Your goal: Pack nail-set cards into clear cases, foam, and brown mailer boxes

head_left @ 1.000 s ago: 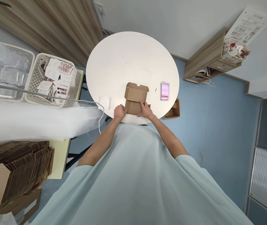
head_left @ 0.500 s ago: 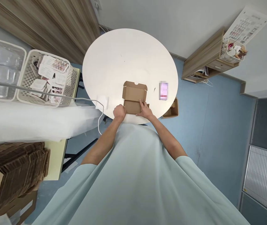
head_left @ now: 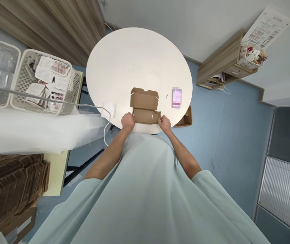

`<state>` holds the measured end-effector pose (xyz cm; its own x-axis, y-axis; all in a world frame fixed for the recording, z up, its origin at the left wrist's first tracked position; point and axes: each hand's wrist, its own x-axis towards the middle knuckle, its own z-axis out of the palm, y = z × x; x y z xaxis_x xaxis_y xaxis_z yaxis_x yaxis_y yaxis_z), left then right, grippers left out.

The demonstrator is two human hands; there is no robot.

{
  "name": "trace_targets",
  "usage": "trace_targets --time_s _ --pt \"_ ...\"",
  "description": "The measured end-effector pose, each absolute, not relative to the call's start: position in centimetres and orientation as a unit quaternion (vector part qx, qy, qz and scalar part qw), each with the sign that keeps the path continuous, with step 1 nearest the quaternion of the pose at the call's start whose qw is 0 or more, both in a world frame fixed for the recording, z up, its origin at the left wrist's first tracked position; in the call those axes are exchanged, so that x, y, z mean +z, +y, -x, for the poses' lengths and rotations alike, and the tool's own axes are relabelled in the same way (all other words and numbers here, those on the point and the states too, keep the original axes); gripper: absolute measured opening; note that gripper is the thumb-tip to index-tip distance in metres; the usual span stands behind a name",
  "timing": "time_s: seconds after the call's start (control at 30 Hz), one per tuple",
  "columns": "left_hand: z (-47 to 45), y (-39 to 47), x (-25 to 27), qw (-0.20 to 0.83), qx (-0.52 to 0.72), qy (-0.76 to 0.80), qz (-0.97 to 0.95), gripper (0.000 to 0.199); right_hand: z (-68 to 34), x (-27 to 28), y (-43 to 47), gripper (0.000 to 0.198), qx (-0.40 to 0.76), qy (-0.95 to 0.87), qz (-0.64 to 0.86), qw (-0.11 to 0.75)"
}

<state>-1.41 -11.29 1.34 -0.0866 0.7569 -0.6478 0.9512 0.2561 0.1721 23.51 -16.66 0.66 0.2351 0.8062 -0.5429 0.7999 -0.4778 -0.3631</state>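
Note:
A brown cardboard box (head_left: 145, 101) lies with its lid folded open at the near edge of the round white table (head_left: 124, 54). The lid points away from me and the tray part faces up. My left hand (head_left: 128, 122) is closed at the left end of the box, gripping its side. At the right end, my right hand (head_left: 165, 124) pinches the side flap between thumb and fingers. That flap stands out a little from the tray.
A phone-like pixelated rectangle (head_left: 176, 98) lies on the table's right. A white pad (head_left: 108, 110) and a cable sit at the left edge. Baskets of cards (head_left: 46, 81), white wrapping sheet (head_left: 40, 130) and stacked flat cardboard (head_left: 15, 179) are on the left. An open carton (head_left: 185, 118) stands below right.
My right hand has moved from the inside of the box out to its right end and now pinches the flap there. My left hand stays at the left end.

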Motion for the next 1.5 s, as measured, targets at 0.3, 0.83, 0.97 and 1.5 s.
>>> trace_targets --time_s 0.3,0.83,0.97,1.5 --pt "1.0 -11.2 2.3 0.335 -0.157 0.721 -0.586 0.037 -19.5 1.6 -16.0 0.017 0.376 -0.566 0.734 0.009" --pt "1.5 -11.4 1.7 0.332 -0.157 0.720 -0.589 0.033 -19.4 -0.3 -12.8 0.020 0.344 -0.555 0.752 -0.088" --pt "1.7 -11.4 1.4 0.335 -0.147 0.718 -0.591 0.031 -19.1 0.0 -12.2 0.019 0.325 -0.563 0.752 -0.110" --pt "1.2 -11.4 0.6 0.365 -0.097 0.729 -0.571 0.026 -20.6 1.2 -11.3 0.022 0.325 -0.556 0.756 -0.116"
